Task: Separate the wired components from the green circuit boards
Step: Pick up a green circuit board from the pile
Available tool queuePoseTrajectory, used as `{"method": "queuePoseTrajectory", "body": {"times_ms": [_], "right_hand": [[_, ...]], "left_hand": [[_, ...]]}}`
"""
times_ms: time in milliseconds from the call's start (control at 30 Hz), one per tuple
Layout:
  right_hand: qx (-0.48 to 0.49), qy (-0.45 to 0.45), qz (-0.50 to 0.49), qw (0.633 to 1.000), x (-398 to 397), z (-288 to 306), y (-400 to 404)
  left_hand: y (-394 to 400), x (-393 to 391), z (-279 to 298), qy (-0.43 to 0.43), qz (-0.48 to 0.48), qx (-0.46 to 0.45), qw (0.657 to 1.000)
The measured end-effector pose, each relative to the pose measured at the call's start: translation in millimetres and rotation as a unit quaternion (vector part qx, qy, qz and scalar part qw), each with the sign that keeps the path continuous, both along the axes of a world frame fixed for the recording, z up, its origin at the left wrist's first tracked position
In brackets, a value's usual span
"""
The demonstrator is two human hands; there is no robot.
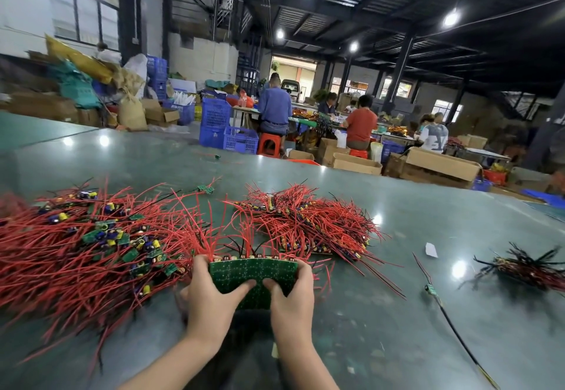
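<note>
A flat green circuit board panel, scored into small rectangles, is held just above the glossy dark green counter near its front edge, and every other place is given from this panel. Its left end is gripped by the left hand, with the thumb laid across the bare face and the fingers curled behind the edge; its right end is gripped in the same way by the right hand, so that the two thumb tips lie close together near the panel's middle. Thin red wires and a few black ones rise from a row of small components along the panel's far edge. To the left of the panel, a broad loose heap of red-wired small green boards with yellow and blue components is spread on the counter. Beyond the panel and slightly to its right, a second, denser pile of red-wired boards is seen. Well to the right of the panel, a smaller bundle of black and dark red wires lies apart, and between it and the panel a single small green board on a long black lead rests beside a white paper scrap.
</note>
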State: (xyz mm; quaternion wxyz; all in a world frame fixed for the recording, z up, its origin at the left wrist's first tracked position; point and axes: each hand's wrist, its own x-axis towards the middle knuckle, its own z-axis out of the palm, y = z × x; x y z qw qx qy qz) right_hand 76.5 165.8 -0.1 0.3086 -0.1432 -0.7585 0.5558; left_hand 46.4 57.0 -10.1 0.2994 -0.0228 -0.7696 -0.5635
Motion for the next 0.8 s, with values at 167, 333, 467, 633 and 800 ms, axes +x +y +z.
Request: {"method": "queuePoseTrajectory", "body": {"times_ms": [167,333,467,633,800], "right_hand": [[-0.002,0.012,-0.006,1.0,-0.3,-2.0,-0.6],[0.015,0.015,-0.021,1.0,-2.3,-4.5,-2.0],[0.013,0.02,-0.045,0.999,-4.2,-7.0,-6.9],[0.033,0.027,-0.076,0.996,-8.6,-7.5,-16.0],[0.015,0.034,-0.061,0.997,-5.4,-6.8,-9.8]], "left_hand": [[4.0,0.1,0.0,-0.003,0.009,0.0,1.0],[4.5,-0.5,-0.4,-0.025,0.017,-0.003,1.0],[5.8,4.0,4.1,-0.035,0.019,-0.016,0.999],[9.1,7.6,3.4,-0.064,0.035,-0.025,0.997],[8.3,5.8,3.8,-0.059,0.026,-0.033,0.997]]}}
